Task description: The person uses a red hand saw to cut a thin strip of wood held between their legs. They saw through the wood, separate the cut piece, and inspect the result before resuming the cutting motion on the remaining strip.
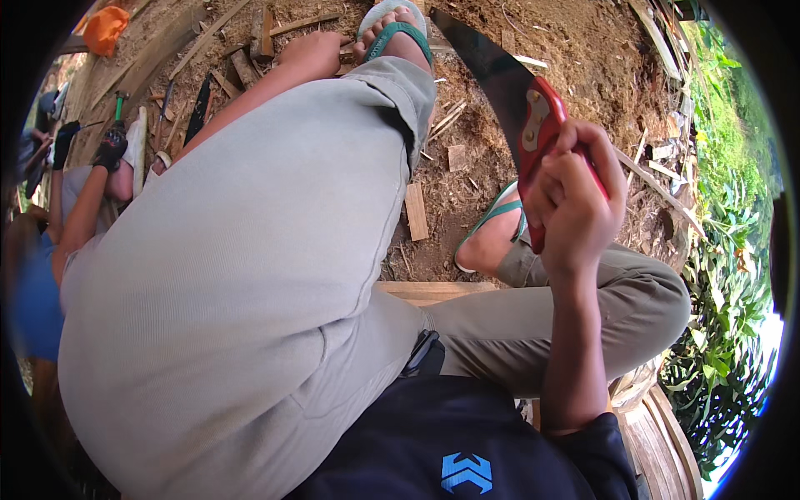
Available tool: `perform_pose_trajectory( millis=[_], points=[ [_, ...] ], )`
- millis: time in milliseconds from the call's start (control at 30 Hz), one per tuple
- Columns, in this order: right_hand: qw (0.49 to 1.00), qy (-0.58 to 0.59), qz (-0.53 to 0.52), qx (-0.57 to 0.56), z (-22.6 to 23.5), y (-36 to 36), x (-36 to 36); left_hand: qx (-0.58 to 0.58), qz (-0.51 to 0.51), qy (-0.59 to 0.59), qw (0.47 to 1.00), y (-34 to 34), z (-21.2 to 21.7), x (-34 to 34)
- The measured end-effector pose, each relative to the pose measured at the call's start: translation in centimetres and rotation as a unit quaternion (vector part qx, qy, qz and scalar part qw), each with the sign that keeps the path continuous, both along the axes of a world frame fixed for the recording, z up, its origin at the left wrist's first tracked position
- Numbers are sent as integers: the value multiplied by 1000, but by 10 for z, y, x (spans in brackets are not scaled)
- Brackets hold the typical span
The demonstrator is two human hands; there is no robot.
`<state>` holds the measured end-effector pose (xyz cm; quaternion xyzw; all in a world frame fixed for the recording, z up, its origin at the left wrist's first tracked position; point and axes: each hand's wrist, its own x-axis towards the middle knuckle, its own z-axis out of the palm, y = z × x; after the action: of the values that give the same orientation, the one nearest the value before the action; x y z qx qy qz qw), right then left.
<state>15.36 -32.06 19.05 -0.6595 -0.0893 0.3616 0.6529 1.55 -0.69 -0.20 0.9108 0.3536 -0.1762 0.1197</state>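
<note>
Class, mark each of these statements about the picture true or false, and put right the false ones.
1. The right hand grips a saw by its red handle. True.
2. The saw blade is cutting through a plank. False: it points up into the air, over the dirt ground.
3. The left hand holds a hammer. False: it rests empty, reaching past the raised knee towards the wood scraps.
4. Both feet wear green-strapped sandals. True.
5. A small wooden offcut lies on the ground between the feet. True.
</note>
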Motion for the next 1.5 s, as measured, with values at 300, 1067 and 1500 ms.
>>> perform_pose_trajectory(
  millis=[300, 1067, 1500],
  points=[
    [987, -113, 98, -54, 42, -31, -32, -16, 11, -17, 1000, 16, -3, 0],
    [995, -84, 57, 5, -49, 13, -8, -30, 11, -28, 999, 14, -14, -9],
    [992, -113, 52, 26, -77, 31, 1, -24, -3, -35, 999, 14, -20, -16]
  ],
)
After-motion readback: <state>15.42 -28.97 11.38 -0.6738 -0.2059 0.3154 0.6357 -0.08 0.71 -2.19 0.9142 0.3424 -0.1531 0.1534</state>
